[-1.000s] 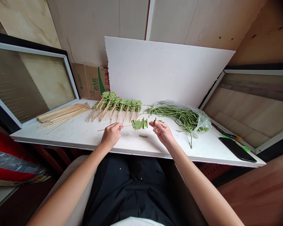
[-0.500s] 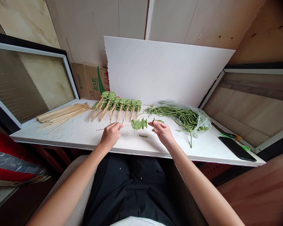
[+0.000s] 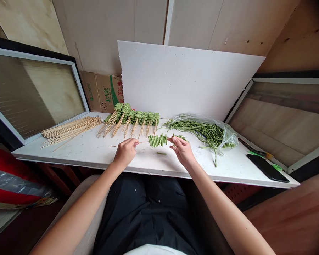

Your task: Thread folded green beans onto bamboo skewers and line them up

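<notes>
My left hand is closed around a thin bamboo skewer that carries a row of short green bean pieces just above the white table. My right hand is pinched on a small green bean piece at the skewer's right tip, right next to the threaded row. One loose bean piece lies on the table below the skewer.
Finished bean skewers are stacked behind my hands. A bundle of bare skewers lies at the left. Long green beans in a clear plastic bag are at the right. A black phone and scissors rest near the right edge.
My right hand has shifted slightly left toward the row of bean pieces on the skewer. The left hand has stayed where it was.
</notes>
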Demonstrator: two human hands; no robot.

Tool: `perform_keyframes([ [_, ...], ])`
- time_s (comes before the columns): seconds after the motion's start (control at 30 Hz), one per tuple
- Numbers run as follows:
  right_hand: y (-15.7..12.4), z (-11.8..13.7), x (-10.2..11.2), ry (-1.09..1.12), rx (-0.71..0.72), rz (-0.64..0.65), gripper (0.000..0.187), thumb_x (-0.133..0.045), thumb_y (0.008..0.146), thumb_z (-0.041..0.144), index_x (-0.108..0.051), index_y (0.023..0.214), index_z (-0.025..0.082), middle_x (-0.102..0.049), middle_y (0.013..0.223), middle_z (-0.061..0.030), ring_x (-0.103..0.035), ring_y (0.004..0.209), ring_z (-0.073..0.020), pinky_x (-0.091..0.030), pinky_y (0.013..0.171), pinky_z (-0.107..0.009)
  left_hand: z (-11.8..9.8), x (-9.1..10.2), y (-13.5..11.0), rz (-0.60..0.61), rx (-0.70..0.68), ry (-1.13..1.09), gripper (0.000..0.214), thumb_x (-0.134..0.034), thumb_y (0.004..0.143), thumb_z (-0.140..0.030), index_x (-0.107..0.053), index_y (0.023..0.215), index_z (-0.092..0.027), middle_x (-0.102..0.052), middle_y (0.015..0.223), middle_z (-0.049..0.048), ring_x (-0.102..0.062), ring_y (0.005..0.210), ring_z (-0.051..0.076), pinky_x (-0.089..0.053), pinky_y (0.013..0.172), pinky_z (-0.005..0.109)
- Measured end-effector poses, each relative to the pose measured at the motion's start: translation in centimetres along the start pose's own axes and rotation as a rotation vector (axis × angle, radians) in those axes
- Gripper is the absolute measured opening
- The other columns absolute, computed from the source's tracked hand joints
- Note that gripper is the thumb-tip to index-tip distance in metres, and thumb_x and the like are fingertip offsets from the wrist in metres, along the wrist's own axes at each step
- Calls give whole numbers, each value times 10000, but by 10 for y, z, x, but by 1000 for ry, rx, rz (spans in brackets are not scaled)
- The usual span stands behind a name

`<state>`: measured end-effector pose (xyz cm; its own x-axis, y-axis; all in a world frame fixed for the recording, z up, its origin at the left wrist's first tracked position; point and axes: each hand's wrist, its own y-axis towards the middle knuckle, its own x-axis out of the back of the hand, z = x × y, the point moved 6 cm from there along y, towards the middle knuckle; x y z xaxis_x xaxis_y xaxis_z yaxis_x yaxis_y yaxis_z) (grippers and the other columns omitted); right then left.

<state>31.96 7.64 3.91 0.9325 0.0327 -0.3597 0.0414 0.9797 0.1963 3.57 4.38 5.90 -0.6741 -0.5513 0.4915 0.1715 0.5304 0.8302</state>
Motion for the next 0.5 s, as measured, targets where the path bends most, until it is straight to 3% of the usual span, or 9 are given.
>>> perform_keyframes([
  [0.17, -4, 6, -3, -17, 44, -62, 336, -971, 654, 499, -829, 823, 246, -770, 947, -72, -686, 991, -254, -536, 681, -318, 1, -2, -2, -3, 14, -35, 441, -415, 680, 86, -695, 873, -195, -751, 798, 22, -739, 749, 181, -553, 700, 246],
  [0.33, -5, 12, -7, -45, 102, -79, 342, -968, 656, 505, -839, 828, 239, -741, 882, -61, -653, 858, -214, -515, 658, -324, 0, -3, -3, -25, 27, -87, 417, -427, 689, 73, -708, 851, -189, -756, 779, 20, -743, 732, 174, -556, 693, 233],
  [0.5, -7, 16, -9, -16, 91, -92, 366, -961, 670, 510, -850, 895, 244, -754, 949, -70, -666, 932, -231, -510, 661, -321, 1, -3, -1, -53, 111, -111, 371, -455, 760, 39, -731, 856, -190, -748, 728, 9, -734, 692, 171, -551, 674, 232],
])
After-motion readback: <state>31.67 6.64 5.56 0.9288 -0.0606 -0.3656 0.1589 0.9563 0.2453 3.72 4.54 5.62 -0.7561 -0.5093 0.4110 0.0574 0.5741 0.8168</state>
